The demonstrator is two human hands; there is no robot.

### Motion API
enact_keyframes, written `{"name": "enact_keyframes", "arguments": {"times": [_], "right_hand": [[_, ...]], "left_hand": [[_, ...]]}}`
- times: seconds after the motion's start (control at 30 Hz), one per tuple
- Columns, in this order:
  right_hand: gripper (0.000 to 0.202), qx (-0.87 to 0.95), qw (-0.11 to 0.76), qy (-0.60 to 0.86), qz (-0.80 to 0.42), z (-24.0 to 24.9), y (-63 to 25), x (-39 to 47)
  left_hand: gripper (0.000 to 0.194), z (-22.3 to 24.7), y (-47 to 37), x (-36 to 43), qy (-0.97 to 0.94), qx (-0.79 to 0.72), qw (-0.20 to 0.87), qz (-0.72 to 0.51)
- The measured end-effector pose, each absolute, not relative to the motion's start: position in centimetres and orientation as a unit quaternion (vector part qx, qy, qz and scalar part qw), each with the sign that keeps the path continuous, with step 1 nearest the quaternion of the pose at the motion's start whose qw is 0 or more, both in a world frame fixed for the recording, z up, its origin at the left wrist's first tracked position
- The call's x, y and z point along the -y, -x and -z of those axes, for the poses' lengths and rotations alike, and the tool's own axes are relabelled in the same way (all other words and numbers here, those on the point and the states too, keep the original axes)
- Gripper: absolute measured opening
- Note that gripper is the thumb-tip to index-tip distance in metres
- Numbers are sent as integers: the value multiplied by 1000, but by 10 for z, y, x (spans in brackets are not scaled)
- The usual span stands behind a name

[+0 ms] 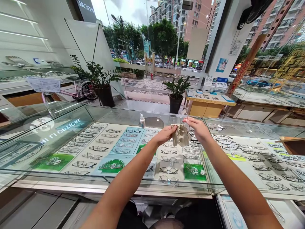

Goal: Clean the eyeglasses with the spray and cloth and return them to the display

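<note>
Both of my hands are raised over the glass display counter (114, 179). My left hand (167, 133) pinches a beige cleaning cloth (181, 140) that hangs down in folds. Just to its right, my right hand (197, 126) has its fingers closed on a thin pair of eyeglasses (183, 111). One lens shows above the fingers, and the lower part of the eyeglasses lies against the cloth. A small white spray bottle (142, 121) stands upright on the counter, beyond my left hand.
Rows of eyeglasses (168, 170) lie in the case under the glass, with green cards (194, 171) among them. Potted plants (175, 103) stand beyond the counter. A pink bicycle (76, 90) is at the left, and an open drawer (281, 213) at the lower right.
</note>
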State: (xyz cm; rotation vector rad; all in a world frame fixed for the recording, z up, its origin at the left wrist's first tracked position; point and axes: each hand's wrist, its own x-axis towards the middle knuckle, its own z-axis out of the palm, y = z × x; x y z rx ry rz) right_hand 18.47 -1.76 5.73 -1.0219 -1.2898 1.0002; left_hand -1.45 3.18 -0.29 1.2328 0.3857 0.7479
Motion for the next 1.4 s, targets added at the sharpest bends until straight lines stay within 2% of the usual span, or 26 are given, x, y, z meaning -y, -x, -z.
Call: {"name": "enact_keyframes", "arguments": {"times": [0.23,0.6,0.83,1.13,1.4], "right_hand": [[27,499,588,447,-453,-45,-167,11],[26,508,572,452,-459,-44,-166,12],[28,464,606,410,-500,-32,-156,5],[37,438,588,372,-569,-27,-148,2],[35,488,573,404,-519,-28,-155,2]], "left_hand": [[61,3,13,-33,-591,-211,682,-376],[57,-5,24,-35,-591,-224,670,-389],[58,2,16,-32,-594,-206,684,-370],[56,3,3,-25,-530,-192,703,-433],[55,3,1,-23,-506,-239,675,-480]]}}
